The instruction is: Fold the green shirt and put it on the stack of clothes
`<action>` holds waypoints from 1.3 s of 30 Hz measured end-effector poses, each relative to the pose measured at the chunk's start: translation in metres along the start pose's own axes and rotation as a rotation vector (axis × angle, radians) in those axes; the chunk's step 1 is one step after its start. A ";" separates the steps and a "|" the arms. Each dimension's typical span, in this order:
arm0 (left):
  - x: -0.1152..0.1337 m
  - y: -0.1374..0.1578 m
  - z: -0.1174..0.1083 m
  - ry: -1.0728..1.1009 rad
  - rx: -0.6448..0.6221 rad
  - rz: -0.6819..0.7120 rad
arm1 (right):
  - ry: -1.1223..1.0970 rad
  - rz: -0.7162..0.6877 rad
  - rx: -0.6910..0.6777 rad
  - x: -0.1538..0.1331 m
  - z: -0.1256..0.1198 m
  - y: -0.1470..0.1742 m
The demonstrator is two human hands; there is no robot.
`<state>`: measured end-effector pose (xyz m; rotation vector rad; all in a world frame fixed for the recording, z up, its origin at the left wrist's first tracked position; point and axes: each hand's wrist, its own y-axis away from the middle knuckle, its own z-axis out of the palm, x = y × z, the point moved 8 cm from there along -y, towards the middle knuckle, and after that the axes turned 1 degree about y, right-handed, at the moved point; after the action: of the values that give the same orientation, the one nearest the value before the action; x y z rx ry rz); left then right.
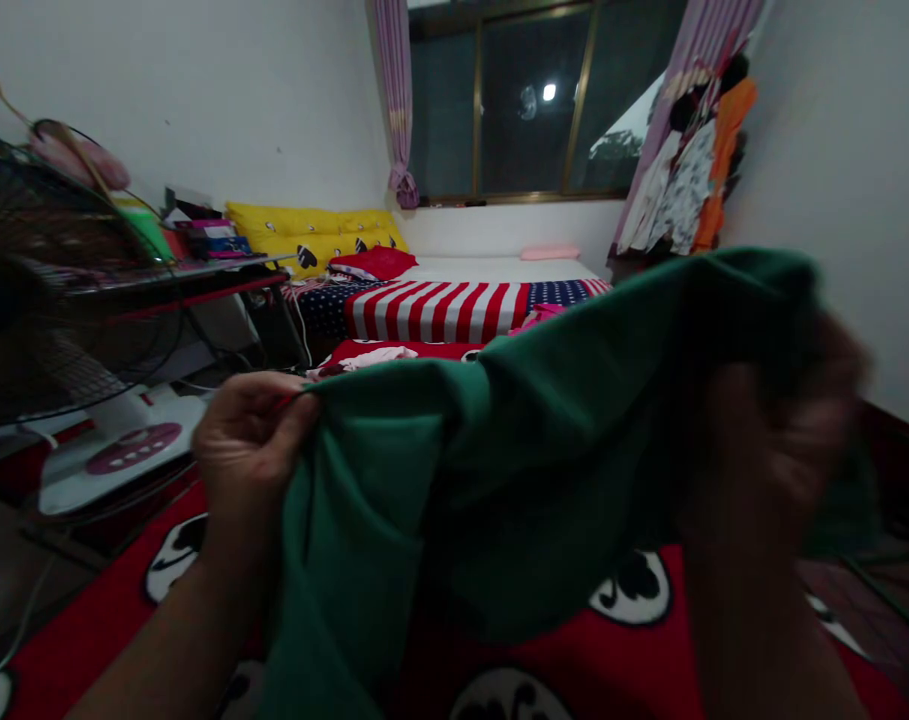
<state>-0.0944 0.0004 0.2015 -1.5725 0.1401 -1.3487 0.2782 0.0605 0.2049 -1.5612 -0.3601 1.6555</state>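
Note:
A green cloth garment (529,430) hangs stretched between my two hands, raised over a red patterned blanket (619,680). My left hand (251,430) pinches its left upper corner between thumb and fingers. On the other side my right hand (791,440), smeared by motion, is wrapped in the raised right end of the fabric. Folds droop in the middle, and a long flap falls below my left hand. What kind of garment it is cannot be made out.
To the left are a fan (56,260), a cluttered desk (236,263) and a white stool-like base (124,460). Behind, a bed with a striped flag-pattern cover (439,310) stands under a window (529,100). Clothes (686,190) hang at the right wall.

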 end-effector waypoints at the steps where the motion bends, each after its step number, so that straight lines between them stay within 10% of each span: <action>1: -0.031 -0.001 0.001 -0.044 -0.013 -0.133 | 0.023 0.018 -0.097 0.015 0.013 -0.001; 4: -0.127 0.015 0.007 -0.132 -0.195 -0.619 | 0.256 0.153 -0.402 0.073 0.042 0.006; 7: -0.167 0.027 0.003 -0.258 -0.310 -0.743 | 0.506 0.172 -0.564 0.100 0.050 0.018; 19: -0.100 0.088 0.052 -0.803 -1.442 -0.329 | 0.873 -0.101 -1.750 0.040 0.149 0.192; 27: -0.121 0.084 0.048 -0.949 -1.417 -0.248 | 0.573 -0.024 -1.482 0.045 0.147 0.166; 35: -0.074 0.017 0.025 0.181 -0.722 -0.516 | -0.156 0.576 -1.121 0.041 0.087 0.072; 39: -0.043 0.040 0.019 0.586 -0.974 -0.781 | -0.340 0.565 -1.240 0.009 0.048 0.063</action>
<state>-0.0756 0.0203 0.1458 -2.0460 0.6756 -2.6038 0.2119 0.0430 0.1643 -2.3787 -1.4375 2.3147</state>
